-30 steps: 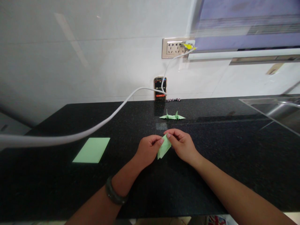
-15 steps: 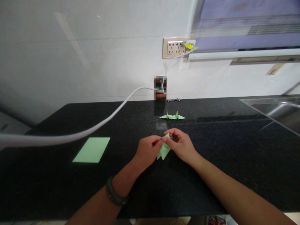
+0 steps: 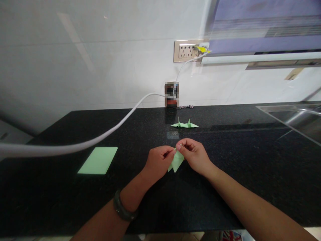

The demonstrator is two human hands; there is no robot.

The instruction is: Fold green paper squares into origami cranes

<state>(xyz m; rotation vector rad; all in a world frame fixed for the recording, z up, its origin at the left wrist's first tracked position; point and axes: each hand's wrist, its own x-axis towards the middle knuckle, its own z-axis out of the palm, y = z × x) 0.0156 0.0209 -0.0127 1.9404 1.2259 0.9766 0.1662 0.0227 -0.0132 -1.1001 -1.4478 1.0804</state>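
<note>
Between my two hands is a folded piece of light green paper (image 3: 177,162), its pointed flaps hanging downward. My left hand (image 3: 158,162) pinches its upper left side between thumb and fingers. From the right, my right hand (image 3: 195,156) grips the top of the paper, thumb in front. The fingertips partly hide the upper folds. Just beyond the hands, two light green paper cranes (image 3: 184,125) stand side by side on the black countertop (image 3: 140,130). A stack of square green paper (image 3: 99,161) lies left of my left hand.
A white cable (image 3: 110,130) arches over the counter's left side to a pixelated box-shaped object (image 3: 172,94) against the wall. Beside that lies a small beaded string (image 3: 186,107). A wall socket (image 3: 187,51) is above, and a metal sink (image 3: 298,117) is at right.
My right thumb and fingers have shifted slightly at the top of the folded paper. More of the paper's front now shows below them. Everything else stays in place.
</note>
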